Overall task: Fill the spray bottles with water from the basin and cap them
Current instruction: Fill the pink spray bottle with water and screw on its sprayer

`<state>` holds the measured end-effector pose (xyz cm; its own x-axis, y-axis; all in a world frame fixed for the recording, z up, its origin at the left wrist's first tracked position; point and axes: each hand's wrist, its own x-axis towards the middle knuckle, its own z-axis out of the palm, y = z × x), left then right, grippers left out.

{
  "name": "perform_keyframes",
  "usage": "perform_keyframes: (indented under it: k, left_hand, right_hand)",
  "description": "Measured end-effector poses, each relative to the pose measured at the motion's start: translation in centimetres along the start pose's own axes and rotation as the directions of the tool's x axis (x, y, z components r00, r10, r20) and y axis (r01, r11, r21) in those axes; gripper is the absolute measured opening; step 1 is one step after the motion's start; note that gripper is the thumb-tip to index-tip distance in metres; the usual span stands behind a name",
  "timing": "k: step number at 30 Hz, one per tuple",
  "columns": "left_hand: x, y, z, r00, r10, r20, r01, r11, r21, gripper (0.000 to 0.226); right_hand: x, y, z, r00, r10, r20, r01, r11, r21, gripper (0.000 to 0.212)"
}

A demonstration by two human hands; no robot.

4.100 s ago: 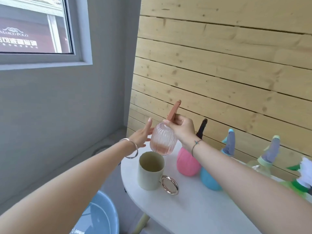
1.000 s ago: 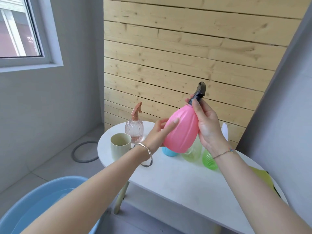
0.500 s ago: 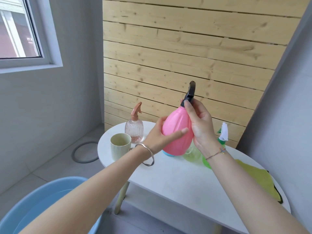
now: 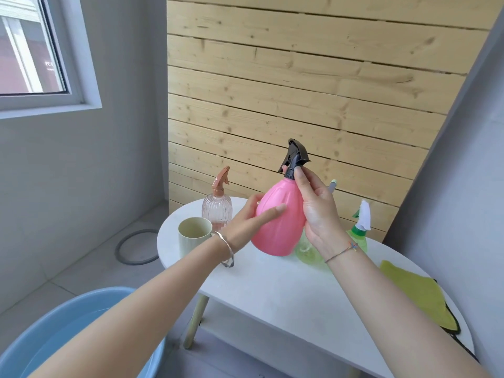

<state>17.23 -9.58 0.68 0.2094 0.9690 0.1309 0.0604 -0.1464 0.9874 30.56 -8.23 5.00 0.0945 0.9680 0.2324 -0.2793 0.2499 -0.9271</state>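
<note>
A pink spray bottle (image 4: pixel 281 219) with a black trigger head (image 4: pixel 296 155) is held upright above the white table (image 4: pixel 272 290). My left hand (image 4: pixel 251 216) holds its belly from the left. My right hand (image 4: pixel 316 208) wraps the right side, with fingers pinching the black collar at the neck. A clear ribbed pink bottle (image 4: pixel 217 207) with an orange-brown sprayer stands capped at the table's far left. A cream cup (image 4: pixel 194 237) stands in front of it. A blue basin (image 4: pixel 54 339) with water sits on the floor at the lower left.
A green bottle with a white sprayer (image 4: pixel 360 230) and a pale green bottle (image 4: pixel 306 251) stand behind my right hand. A yellow-green cloth (image 4: pixel 417 293) lies on the table's right end. A grey hose ring (image 4: pixel 133 248) lies on the floor.
The clear ribbed bottle was set down on the table and the pink bottle was picked up. Over the last second the pink bottle tilted upright and its black head turned in my right fingers.
</note>
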Motion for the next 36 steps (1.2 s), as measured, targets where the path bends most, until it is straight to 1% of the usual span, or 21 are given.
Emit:
perform_keyframes:
  k: [1, 3, 5, 7, 8, 10, 11, 12, 14, 17, 19, 21, 22, 23, 25, 26, 30, 32, 33, 36]
  left_hand:
    - [-0.1, 0.0, 0.1, 1.000, 0.008, 0.004, -0.008, 1.000, 0.016, 0.076]
    - [0.0, -0.6, 0.2, 0.999, 0.023, -0.032, -0.022, 0.999, 0.029, 0.076]
    - [0.1, -0.9, 0.0, 1.000, -0.010, -0.018, 0.010, 1.000, 0.019, 0.075]
    - [0.4, -1.0, -0.5, 0.995, -0.077, 0.067, 0.080, 0.996, -0.041, 0.070]
    - [0.4, -0.8, -0.8, 0.987, -0.111, 0.115, 0.120, 0.990, -0.080, 0.064]
    - [0.3, -0.4, -1.3, 0.962, -0.173, 0.211, 0.203, 0.970, -0.131, 0.048]
    - [0.2, -0.4, -1.4, 0.948, -0.202, 0.245, 0.240, 0.961, -0.136, 0.045]
    - [0.1, -0.6, -1.5, 0.941, -0.218, 0.259, 0.256, 0.959, -0.123, 0.046]
    - [-0.2, -1.2, -1.8, 0.943, -0.221, 0.249, 0.243, 0.968, -0.063, 0.055]
    - [-0.5, -2.8, -2.2, 0.947, -0.244, 0.211, 0.234, 0.969, 0.072, 0.071]
    - [-0.7, -3.9, -2.5, 0.951, -0.255, 0.176, 0.238, 0.965, 0.111, 0.078]
    - [-1.0, -4.6, -2.7, 0.959, -0.256, 0.124, 0.246, 0.965, 0.087, 0.081]
    - [-1.2, -4.8, -2.8, 0.962, -0.255, 0.094, 0.249, 0.966, 0.064, 0.079]
    - [-1.5, -4.8, -3.0, 0.967, -0.243, 0.073, 0.241, 0.970, 0.040, 0.078]
    - [-2.2, -5.0, -3.6, 0.978, -0.202, 0.048, 0.202, 0.979, -0.001, 0.074]
    - [-2.7, -5.1, -4.0, 0.982, -0.184, 0.032, 0.185, 0.983, -0.019, 0.072]
    - [-4.7, -5.8, -6.1, 0.986, -0.163, -0.044, 0.159, 0.983, -0.087, 0.073]
    - [-5.5, -6.4, -6.8, 0.984, -0.171, -0.058, 0.167, 0.984, -0.070, 0.074]
    - [-5.8, -6.5, -6.9, 0.983, -0.174, -0.057, 0.170, 0.984, -0.059, 0.073]
    - [-6.2, -6.9, -7.2, 0.981, -0.180, -0.069, 0.178, 0.983, -0.032, 0.067]
  right_hand:
    - [0.0, 0.2, 0.0, 1.000, -0.003, 0.002, 0.003, 1.000, -0.009, 0.021]
    - [0.0, 0.6, 0.2, 1.000, 0.007, -0.004, -0.007, 1.000, -0.005, 0.007]
    - [0.0, 0.7, 0.2, 1.000, 0.008, -0.005, -0.008, 1.000, 0.006, 0.006]
    - [0.1, 0.6, 0.2, 1.000, -0.003, 0.001, 0.003, 1.000, -0.003, 0.012]
    - [0.3, 0.4, 0.2, 1.000, -0.006, 0.018, 0.006, 1.000, 0.006, 0.014]
    - [0.8, -0.3, 0.1, 0.997, -0.011, 0.078, 0.006, 0.998, 0.064, 0.017]
    - [1.3, -0.9, -0.1, 0.995, -0.028, 0.093, 0.018, 0.995, 0.099, 0.017]
    - [2.0, -1.5, -0.3, 0.994, -0.060, 0.090, 0.049, 0.991, 0.123, 0.017]
    - [3.2, -2.9, -0.9, 0.989, -0.146, 0.034, 0.140, 0.981, 0.136, 0.017]
    - [4.4, -4.8, -1.9, 0.964, -0.262, -0.051, 0.266, 0.956, 0.126, 0.015]
    - [4.7, -5.4, -2.5, 0.944, -0.323, -0.064, 0.326, 0.944, 0.057, 0.021]
    - [4.3, -4.6, -2.9, 0.944, -0.330, -0.024, 0.326, 0.940, -0.100, 0.012]
    - [3.8, -3.5, -3.2, 0.951, -0.309, 0.008, 0.305, 0.934, -0.188, 0.009]
    - [3.1, -2.1, -3.6, 0.962, -0.269, 0.055, 0.274, 0.925, -0.264, 0.011]
    - [1.5, 1.4, -4.7, 0.978, -0.137, 0.156, 0.186, 0.913, -0.362, 0.016]
    - [0.7, 3.2, -5.4, 0.981, -0.073, 0.181, 0.142, 0.903, -0.406, 0.019]
    - [-1.7, 10.2, -8.0, 0.970, 0.154, 0.190, -0.006, 0.792, -0.611, 0.023]
    - [-2.4, 12.8, -8.5, 0.940, 0.273, 0.206, -0.068, 0.740, -0.670, 0.023]
    - [-2.6, 13.6, -8.8, 0.926, 0.313, 0.212, -0.094, 0.732, -0.674, 0.022]
    - [-2.6, 15.1, -8.9, 0.908, 0.355, 0.224, -0.113, 0.721, -0.683, 0.022]
